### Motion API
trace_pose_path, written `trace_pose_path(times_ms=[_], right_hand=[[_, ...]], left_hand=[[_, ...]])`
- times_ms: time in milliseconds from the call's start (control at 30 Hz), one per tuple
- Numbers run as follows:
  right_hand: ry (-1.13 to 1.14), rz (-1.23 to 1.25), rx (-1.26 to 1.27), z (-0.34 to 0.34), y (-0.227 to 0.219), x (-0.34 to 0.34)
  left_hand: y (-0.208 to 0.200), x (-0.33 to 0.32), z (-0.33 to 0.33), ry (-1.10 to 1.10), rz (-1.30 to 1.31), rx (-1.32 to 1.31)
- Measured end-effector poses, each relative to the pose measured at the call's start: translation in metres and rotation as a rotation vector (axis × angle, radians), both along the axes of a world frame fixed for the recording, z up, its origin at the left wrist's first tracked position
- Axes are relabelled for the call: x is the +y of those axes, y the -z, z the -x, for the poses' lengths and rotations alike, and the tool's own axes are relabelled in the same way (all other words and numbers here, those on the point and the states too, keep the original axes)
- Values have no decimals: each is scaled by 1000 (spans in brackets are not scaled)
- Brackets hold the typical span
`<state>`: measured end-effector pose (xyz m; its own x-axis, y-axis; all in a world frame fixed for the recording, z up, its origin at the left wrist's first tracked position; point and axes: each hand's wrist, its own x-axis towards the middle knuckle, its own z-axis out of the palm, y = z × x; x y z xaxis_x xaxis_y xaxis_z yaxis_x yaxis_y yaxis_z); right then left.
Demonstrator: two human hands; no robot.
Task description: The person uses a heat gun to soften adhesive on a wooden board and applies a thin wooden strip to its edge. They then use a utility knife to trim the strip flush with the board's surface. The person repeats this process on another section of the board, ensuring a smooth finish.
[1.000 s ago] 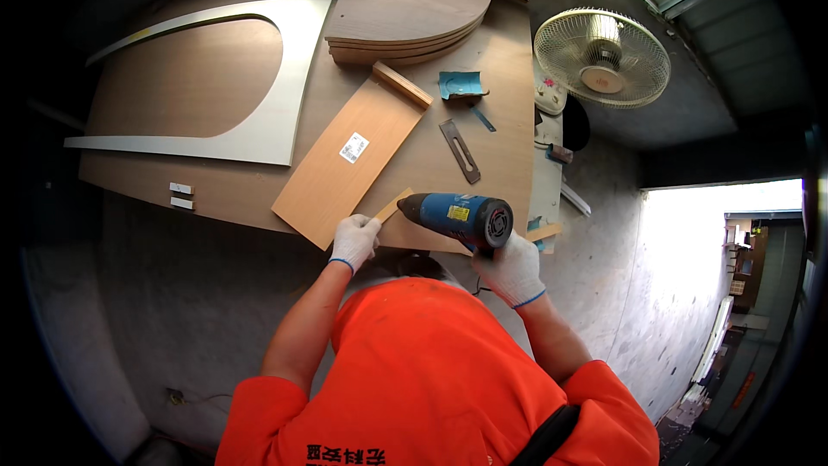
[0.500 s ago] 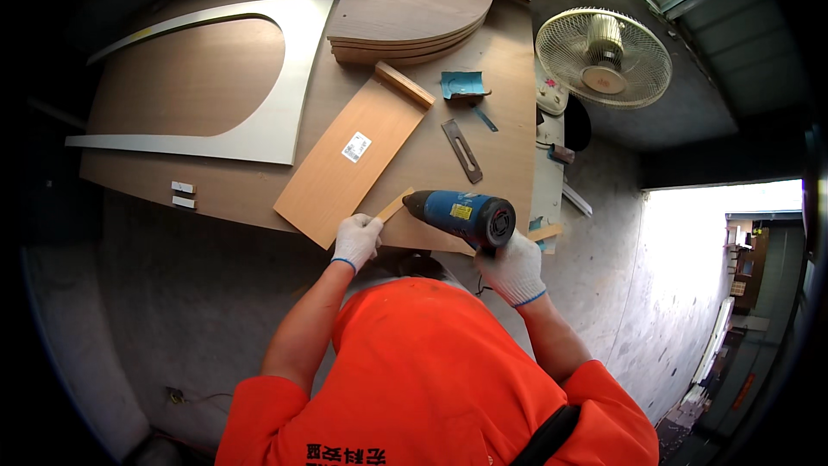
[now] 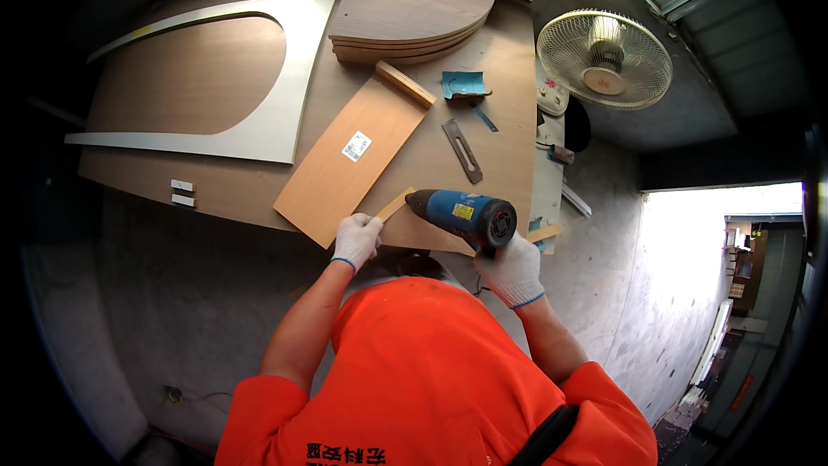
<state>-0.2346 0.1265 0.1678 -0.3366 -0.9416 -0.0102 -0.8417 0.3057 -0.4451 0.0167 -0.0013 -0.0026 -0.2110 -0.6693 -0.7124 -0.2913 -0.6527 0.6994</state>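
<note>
In a white knit glove with a blue cuff, my left hand [image 3: 356, 240] pinches one end of a thin wood-coloured strip [image 3: 396, 205]. My gloved right hand [image 3: 512, 271] grips the handle of a blue and black heat gun [image 3: 461, 215], which has a yellow label. Its dark nozzle points left at the strip's far end, touching it or very close; I cannot tell which. Just beyond my left hand lies a light wooden board [image 3: 345, 164] with a white label and a raised strip across its far end. A slotted dark metal blade [image 3: 463, 152] rests past the heat gun.
All this lies on a large wooden worktop [image 3: 500, 138]. Stacked curved panels [image 3: 410, 4] sit at the back, a white cut-out frame [image 3: 297, 78] at left. Sandpaper [image 3: 464, 84] lies near the blade. Two small white-topped blocks [image 3: 183, 192] are by the near-left edge. A fan [image 3: 604, 59] stands at right.
</note>
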Motion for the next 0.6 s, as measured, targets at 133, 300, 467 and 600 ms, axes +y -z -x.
trace_pose_path(times_ms=[133,300,467,600], right_hand=[[10,13,-18,1,2,2],[-14,13,-45,3,-6,-2],[27,33,10,1,2,2],[-8,0,-1,5,-1,4]], left_hand=[[-3,-2,1,34,14,-38],[-2,-1,1,22,11,-25],[-1,-1,0,20,8,-26],[-6,-4,2,43,0,-37]])
